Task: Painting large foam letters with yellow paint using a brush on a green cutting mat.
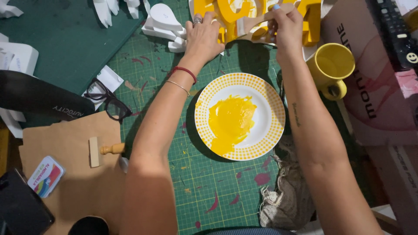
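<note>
plate [272, 114]: glossy ceramic, wet paint | mat [209, 187]: matt, paint-stained | rag [285, 196]: rough cloth

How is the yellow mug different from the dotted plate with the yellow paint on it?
The yellow ceramic mug is deep, with a handle, and yellow all over; the round white plate with a yellow-dotted rim is flat and mostly white. The mug looks empty inside, while the plate carries a spread smear of yellow paint. The mug sits right of the plate. Both stand upright.

Yellow letters [257, 19] run off the top edge, partly behind my left hand [202, 37] and right hand [285, 26]. My brush [261, 19] tip is hidden. White shapes [117, 8] cropped too. Rag [283, 196] half under my forearm.
</note>
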